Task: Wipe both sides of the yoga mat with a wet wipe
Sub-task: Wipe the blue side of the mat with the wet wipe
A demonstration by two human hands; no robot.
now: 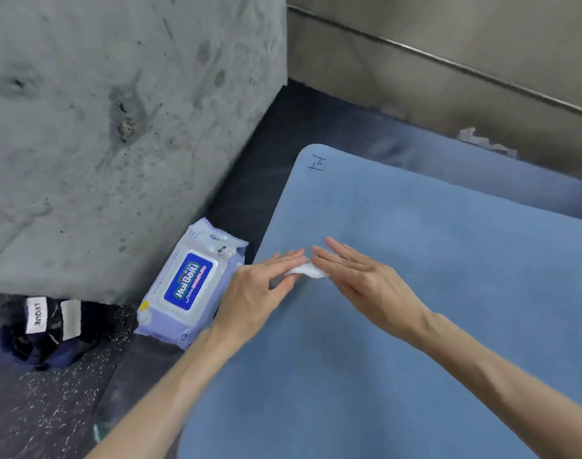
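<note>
Yoga mat (399, 293) under left hand (259, 289), right hand (362, 279): straight fingers pressing wet wipe (307, 270).
Probably soft, light, floppy; best lifted at an edge.

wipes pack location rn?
Head view, left of centre: the wipes pack lies on the dark floor between the concrete block and the yoga mat's left edge, beside the left hand.

Place: looks like a gym or exercise room.
Floor: dark speckled rubber floor (51, 409).
Wall: rough grey concrete pillar (117, 127), metal wall panel (448, 34).
Equipment: blue yoga mat (415, 293) lies flat on the floor.
</note>
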